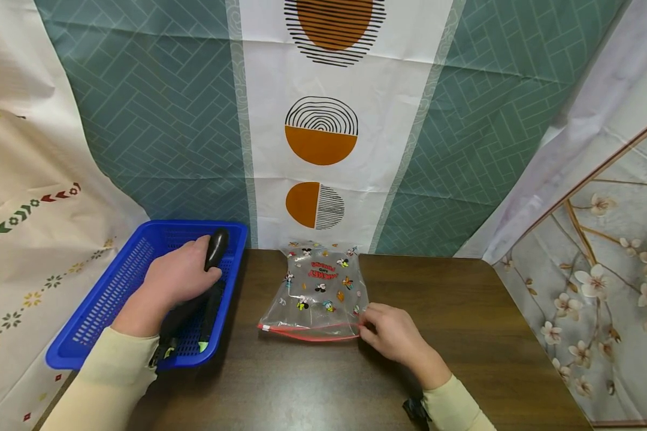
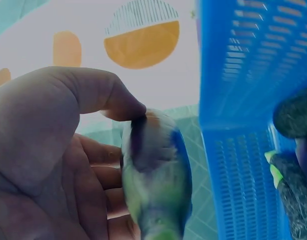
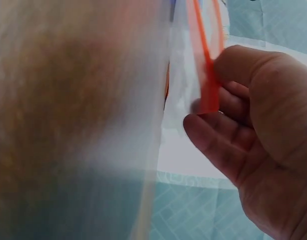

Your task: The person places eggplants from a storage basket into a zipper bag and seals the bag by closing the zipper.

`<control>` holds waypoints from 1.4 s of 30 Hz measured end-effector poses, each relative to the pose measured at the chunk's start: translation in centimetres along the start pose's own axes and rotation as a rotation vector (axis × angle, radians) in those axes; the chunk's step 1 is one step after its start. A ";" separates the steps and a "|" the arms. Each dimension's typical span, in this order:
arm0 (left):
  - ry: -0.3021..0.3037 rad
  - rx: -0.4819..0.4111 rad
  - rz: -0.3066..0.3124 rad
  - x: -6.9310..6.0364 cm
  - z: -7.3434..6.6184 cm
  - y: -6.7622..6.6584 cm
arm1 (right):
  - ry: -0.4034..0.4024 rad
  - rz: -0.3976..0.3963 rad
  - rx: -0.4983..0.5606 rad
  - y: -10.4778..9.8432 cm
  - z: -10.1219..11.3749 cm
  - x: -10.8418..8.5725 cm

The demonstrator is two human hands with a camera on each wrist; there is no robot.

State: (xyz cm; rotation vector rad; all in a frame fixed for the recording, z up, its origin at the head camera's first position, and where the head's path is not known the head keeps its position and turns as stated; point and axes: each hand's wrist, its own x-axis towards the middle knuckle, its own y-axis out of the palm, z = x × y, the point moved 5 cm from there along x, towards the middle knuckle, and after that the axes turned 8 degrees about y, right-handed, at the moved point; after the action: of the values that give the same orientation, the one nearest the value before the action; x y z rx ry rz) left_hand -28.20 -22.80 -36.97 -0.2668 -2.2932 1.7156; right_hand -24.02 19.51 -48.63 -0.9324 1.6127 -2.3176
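Over the blue basket point(image 1: 99, 299), my left hand point(image 1: 178, 272) grips a shiny dark eggplant-like item point(image 1: 217, 246); in the left wrist view the held item point(image 2: 156, 170) is blurred, with thumb and fingers round it. On the table lies a clear zip bag point(image 1: 323, 293) with cartoon prints, its red zip edge point(image 1: 307, 334) toward me and a white slider at the left end. My right hand point(image 1: 390, 335) pinches the right end of that edge; the right wrist view shows the red strip point(image 3: 209, 85) between thumb and fingers. Whether the bag's mouth is parted, I cannot tell.
Other dark items with green ends point(image 1: 207, 317) lie in the basket's right part, under my left hand. The brown wooden table point(image 1: 442, 287) extends right of the bag. A patterned curtain point(image 1: 194, 120) hangs behind, and flowered cloth point(image 1: 598, 311) stands at the right.
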 end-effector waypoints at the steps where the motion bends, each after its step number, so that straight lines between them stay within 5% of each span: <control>1: 0.001 0.001 -0.004 -0.1 -0.3 0.0 | -0.005 -0.025 0.004 -0.1 0.0 0.0; 7: 0.015 -0.001 -0.031 -0.5 -2.1 0.2 | -0.014 -0.134 0.023 -0.4 -0.1 0.1; 18: 0.081 -0.018 -0.095 -1.5 -5.8 1.2 | 0.014 -0.199 0.037 -0.9 0.0 0.1; 29: 0.169 -0.020 -0.145 -1.9 -9.5 3.1 | -0.001 -0.238 0.044 -1.0 0.0 0.1; 42: 0.235 -0.001 -0.154 -2.2 -11.8 5.1 | -0.004 -0.246 0.045 -0.8 0.0 0.1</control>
State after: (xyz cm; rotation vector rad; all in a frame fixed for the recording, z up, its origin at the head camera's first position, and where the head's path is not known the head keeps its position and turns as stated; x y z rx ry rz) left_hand -22.42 -11.29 -38.98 -0.2688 -2.0877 1.5210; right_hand -23.89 19.76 -47.86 -1.1835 1.5126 -2.4959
